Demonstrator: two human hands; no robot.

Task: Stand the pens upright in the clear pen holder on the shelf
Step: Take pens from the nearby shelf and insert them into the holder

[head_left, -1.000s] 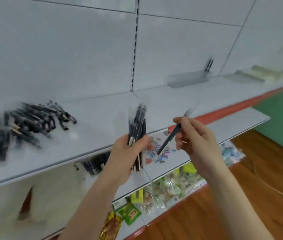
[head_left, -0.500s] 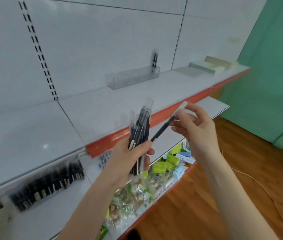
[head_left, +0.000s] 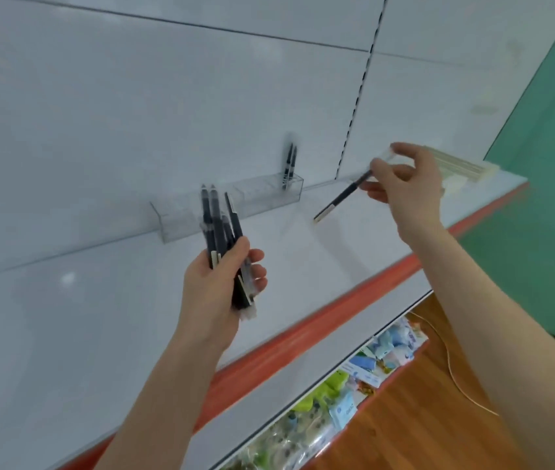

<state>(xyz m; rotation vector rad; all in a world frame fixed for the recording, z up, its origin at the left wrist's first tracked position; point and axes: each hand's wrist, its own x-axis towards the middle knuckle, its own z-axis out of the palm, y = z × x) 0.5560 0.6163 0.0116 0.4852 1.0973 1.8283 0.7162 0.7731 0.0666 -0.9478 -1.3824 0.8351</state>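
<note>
Black and slim, a single pen (head_left: pixel 340 198) is pinched by its upper end between the thumb and fingertips of the right hand (head_left: pixel 405 184). Its pale lower end slants down-left above the shelf (head_left: pixel 99 317), near the right end of the clear pen holder (head_left: pixel 181 218). The left hand (head_left: pixel 216 286) is clenched round a bundle of pens (head_left: pixel 220 228), held upright in front of the holder. 2 pens (head_left: pixel 289 164) already stand in the holder's right-end compartment.

The step in hand looks like carrying 1 pen to the holder. Next it needs turning upright and lowering into a compartment, then more feeding from the bundle.

The shelf is white with a red front edge (head_left: pixel 303 334), backed by white panels. Packets (head_left: pixel 354 398) fill a lower shelf, beside a green wall (head_left: pixel 547 198) and wooden floor (head_left: pixel 422 418).
</note>
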